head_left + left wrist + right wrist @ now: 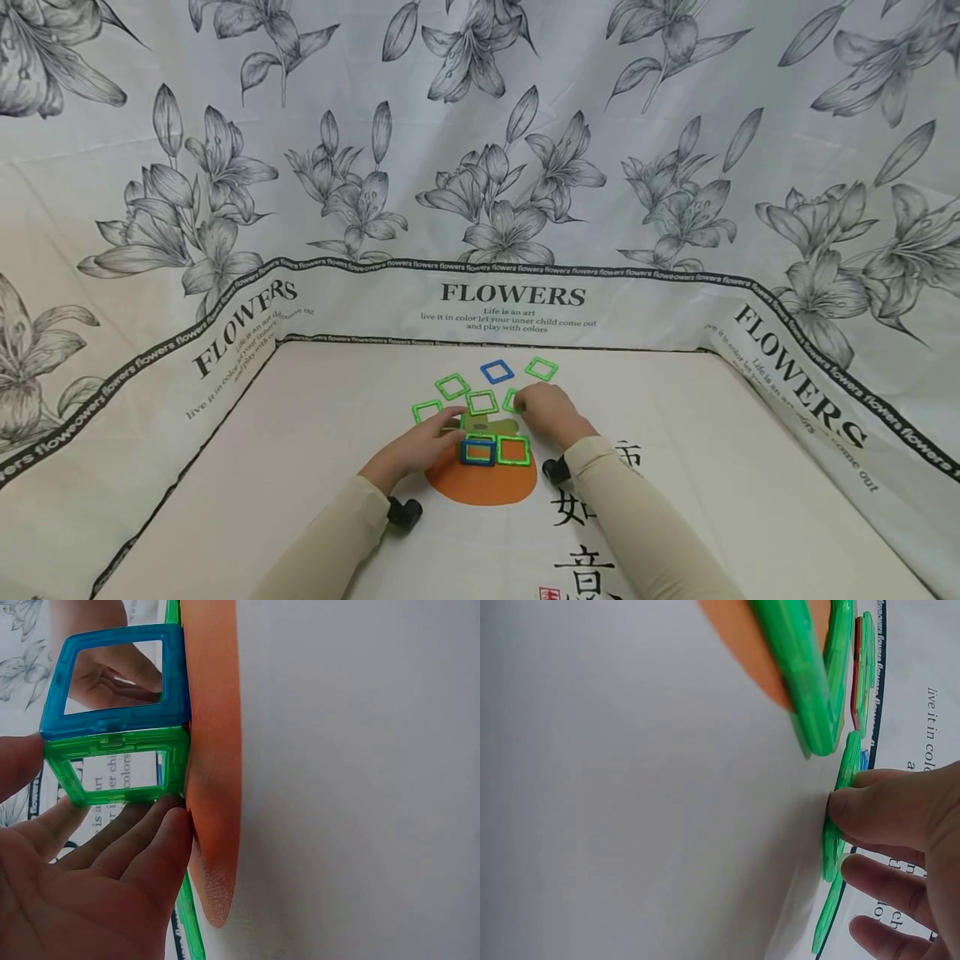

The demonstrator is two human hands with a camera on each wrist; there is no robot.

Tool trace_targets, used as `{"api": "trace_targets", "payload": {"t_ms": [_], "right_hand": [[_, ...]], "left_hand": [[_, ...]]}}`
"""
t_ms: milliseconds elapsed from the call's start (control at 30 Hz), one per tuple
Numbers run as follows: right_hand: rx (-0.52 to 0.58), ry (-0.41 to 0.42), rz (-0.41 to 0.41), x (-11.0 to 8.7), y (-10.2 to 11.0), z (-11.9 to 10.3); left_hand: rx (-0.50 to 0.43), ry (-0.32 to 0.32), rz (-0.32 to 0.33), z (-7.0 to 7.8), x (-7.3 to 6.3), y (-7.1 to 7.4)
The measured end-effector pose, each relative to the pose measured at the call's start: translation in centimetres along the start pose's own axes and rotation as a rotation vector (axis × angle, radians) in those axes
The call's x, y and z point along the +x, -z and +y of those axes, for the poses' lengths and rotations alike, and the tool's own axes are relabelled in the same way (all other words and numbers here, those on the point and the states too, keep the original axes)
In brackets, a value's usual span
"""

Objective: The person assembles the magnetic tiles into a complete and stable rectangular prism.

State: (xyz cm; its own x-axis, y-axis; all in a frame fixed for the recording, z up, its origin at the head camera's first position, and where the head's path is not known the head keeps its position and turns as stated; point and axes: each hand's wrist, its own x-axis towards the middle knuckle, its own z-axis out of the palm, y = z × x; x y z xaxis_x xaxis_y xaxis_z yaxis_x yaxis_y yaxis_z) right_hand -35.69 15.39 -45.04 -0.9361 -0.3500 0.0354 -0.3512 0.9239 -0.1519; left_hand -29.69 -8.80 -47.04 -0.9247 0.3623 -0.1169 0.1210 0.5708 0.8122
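Note:
My left hand rests against a small upright build of square magnetic frame tiles. In the left wrist view its thumb touches the top corner, where a blue tile meets a green side tile, and its fairly straight fingers lie along the green side's lower edge. Beside the blue tile, another green tile stands in the front. My right hand is behind and right of the build, pinching a green square tile between thumb and forefinger, low at the cloth.
Loose tiles lie behind the build, including a blue one and a green one. A green tile lies farther left. Under the build, the white cloth bears an orange fruit print; black characters run down its right. A flowered curtain hangs behind.

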Motion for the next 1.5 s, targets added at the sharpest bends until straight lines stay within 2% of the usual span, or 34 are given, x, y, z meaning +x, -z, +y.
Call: {"api": "trace_targets", "payload": {"t_ms": [267, 533, 900, 1267, 1500], "right_hand": [[-0.026, 0.027, 0.016, -0.4, 0.2, -0.3], [-0.004, 0.003, -0.037, -0.9, 0.3, -0.5], [-0.045, 0.025, -0.013, -1.2, 0.1, -0.3], [0.004, 0.004, -0.015, -1.4, 0.3, -0.2], [0.034, 0.016, 0.002, -1.9, 1.2, -0.2]], "left_hand": [[0.014, 0.002, 0.0, 0.1, 0.0, 0.0], [0.008, 0.002, -0.007, 0.0, -0.1, 0.0], [0.011, 0.007, -0.013, -0.1, -0.2, 0.1], [0.017, 0.023, -0.008, -0.3, 0.2, -0.1], [0.006, 0.025, -0.009, -0.1, 0.3, -0.1]]}}
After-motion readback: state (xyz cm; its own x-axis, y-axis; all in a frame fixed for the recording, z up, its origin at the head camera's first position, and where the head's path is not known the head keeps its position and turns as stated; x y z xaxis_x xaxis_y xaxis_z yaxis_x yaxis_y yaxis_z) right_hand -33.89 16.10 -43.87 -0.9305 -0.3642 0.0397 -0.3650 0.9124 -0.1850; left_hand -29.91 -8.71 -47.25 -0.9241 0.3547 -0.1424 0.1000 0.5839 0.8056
